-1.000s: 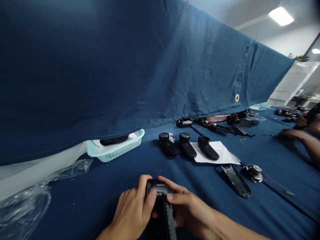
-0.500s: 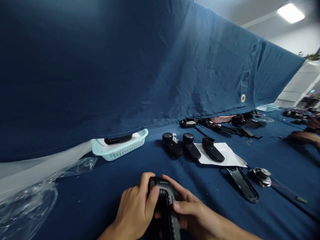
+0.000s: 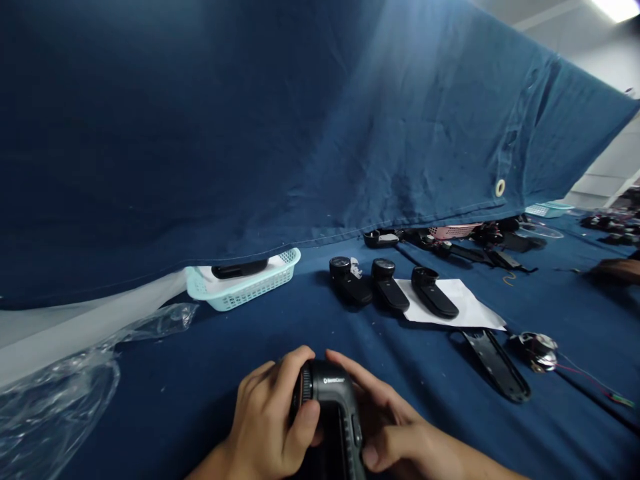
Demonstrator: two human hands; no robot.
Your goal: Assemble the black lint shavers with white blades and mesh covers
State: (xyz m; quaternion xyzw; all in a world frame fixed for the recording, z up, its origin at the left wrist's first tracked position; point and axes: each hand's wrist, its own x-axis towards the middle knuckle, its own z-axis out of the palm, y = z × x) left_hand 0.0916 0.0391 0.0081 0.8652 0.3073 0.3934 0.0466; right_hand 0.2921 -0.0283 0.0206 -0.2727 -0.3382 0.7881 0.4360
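Note:
A black handheld device [image 3: 334, 393] with an angled head, a ribbed ring and small white lettering is held low in front of me. My left hand [image 3: 273, 410] wraps round the ringed end of its head, thumb pressed on the near side. My right hand [image 3: 395, 427] grips the handle from the other side, its thumb against the handle's edge. The device's lower end runs out of the frame. Beyond my hands lie several similar black device bodies, among them one with a round top [image 3: 390, 287] and one with a ring-shaped end [image 3: 434, 293] on white paper [image 3: 475, 307].
A pale blue basket [image 3: 250, 293] holds a black part. Clear plastic wrap [image 3: 65, 400] lies at left. At right are an open black shell [image 3: 497, 367] and a wired component [image 3: 537, 350]. Blue cloth [image 3: 300, 133] hangs ahead; another person's hand [image 3: 617, 270] shows far right.
The view has turned slightly, shifting the table items right and a little up. The device's head has tilted so its lettering shows more plainly. My right thumb sits lower on the handle.

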